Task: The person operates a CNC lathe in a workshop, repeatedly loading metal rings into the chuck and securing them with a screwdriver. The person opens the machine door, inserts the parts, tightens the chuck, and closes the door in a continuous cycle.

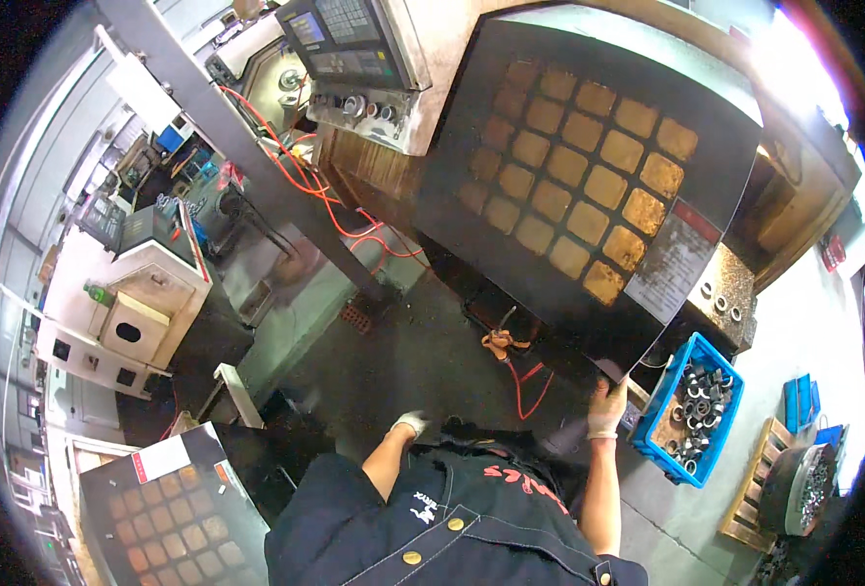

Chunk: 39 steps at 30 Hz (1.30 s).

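My right hand (604, 408), in a pale glove, is at the lower corner of a dark machine door (511, 234) with a grid of brownish window squares. Its fingers close round the door's edge. My left hand (411, 422), in a white glove, hangs in front of my body and touches nothing that I can see. Its fingers are too small and turned away to read. Just right of my right hand stands a blue crate (653, 430) holding many metal rings (703, 400).
A control panel (345, 59) juts out at the upper left of the door. Orange hoses (327, 200) run beside a grey post (257, 161). An orange-handled tool (499, 340) hangs below the door. A wooden pallet (745, 488) and a round bin (782, 498) stand at the right.
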### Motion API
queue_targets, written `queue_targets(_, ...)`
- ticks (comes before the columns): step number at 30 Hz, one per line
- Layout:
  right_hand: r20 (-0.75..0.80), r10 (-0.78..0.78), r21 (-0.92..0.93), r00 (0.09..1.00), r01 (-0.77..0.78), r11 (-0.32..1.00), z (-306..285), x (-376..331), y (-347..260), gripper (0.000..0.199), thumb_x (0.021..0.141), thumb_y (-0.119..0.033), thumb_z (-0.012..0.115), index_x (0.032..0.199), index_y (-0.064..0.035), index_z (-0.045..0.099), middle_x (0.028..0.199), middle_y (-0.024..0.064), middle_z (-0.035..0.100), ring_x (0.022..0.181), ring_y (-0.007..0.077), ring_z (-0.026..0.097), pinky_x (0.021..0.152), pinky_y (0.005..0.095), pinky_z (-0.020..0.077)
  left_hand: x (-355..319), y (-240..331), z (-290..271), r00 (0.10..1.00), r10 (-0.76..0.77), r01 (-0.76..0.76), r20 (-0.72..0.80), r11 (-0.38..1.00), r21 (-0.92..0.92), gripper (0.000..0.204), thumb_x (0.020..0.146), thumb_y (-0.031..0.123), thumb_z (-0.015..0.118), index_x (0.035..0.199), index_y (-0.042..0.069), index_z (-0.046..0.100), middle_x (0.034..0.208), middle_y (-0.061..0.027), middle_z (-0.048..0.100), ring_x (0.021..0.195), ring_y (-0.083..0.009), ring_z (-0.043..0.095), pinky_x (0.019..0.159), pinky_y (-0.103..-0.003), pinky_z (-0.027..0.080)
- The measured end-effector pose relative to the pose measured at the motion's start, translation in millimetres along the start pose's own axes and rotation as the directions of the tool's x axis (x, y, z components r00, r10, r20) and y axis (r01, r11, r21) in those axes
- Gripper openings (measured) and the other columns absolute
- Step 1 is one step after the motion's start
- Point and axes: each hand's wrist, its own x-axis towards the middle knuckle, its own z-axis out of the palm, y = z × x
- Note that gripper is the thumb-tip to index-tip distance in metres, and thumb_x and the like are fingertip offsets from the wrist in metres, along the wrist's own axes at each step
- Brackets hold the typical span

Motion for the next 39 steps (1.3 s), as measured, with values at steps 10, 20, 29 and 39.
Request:
queue_targets(10,-0.036,0.162,-0.166,0.986,-0.166,0.972,1.5,8.3,-11.6,0.043,0.079,-0.012,0.063,0.119,-0.0018,0.049,0.109,0.0203,0.058,0.105,0.0352,0.055,0.089,0.038,0.0435,39.4,99.5,-46.9,0.908,0.326,-0.403,-0.265,0.853,-0.332,0.053,0.078,0.019,0.066,0.126,0.004,0.048,0.122,-0.0191,0.055,0.109,-0.0285,0.056,0.09,-0.036,0.044)
queue_targets(20,-0.081,0.158,0.085,0.984,-0.151,0.985,-1.2,-2.5,-26.1,0.039,0.084,-0.021,0.061,0.116,-0.0041,0.047,0.106,0.0195,0.059,0.103,0.0336,0.056,0.089,0.0366,0.0424,14.3,247.6,-91.0,0.813,0.504,-0.58,-0.292,0.742,-0.336,0.041,0.082,0.021,0.066,0.117,0.004,0.052,0.106,-0.0053,0.058,0.096,-0.0157,0.055,0.086,-0.028,0.042)
queue_targets(29,0.003,0.243,0.297,0.97,-0.233,0.926,0.8,-12.8,-12.9,0.043,0.087,-0.031,0.06,0.118,-0.0053,0.046,0.107,0.0118,0.058,0.101,0.0209,0.053,0.09,0.0316,0.04,-19.9,263.1,-131.2,0.839,0.505,-0.512,-0.202,0.859,0.023,0.042,0.08,0.019,0.067,0.117,0.008,0.052,0.086,-0.0032,0.061,0.074,-0.016,0.061,0.07,-0.034,0.051)
queue_targets(39,-0.065,0.197,0.287,0.978,-0.171,0.943,17.4,-7.3,-20.7,0.066,0.083,-0.051,0.059,0.129,-0.0059,0.04,0.119,0.0081,0.054,0.112,0.018,0.046,0.097,0.0301,0.0351,-7.1,190.6,-158.4,0.716,0.612,-0.484,-0.336,0.089,-0.871,0.037,0.076,-0.005,0.06,0.106,0.009,0.044,0.093,-0.0018,0.055,0.091,-0.0149,0.058,0.079,-0.033,0.05)
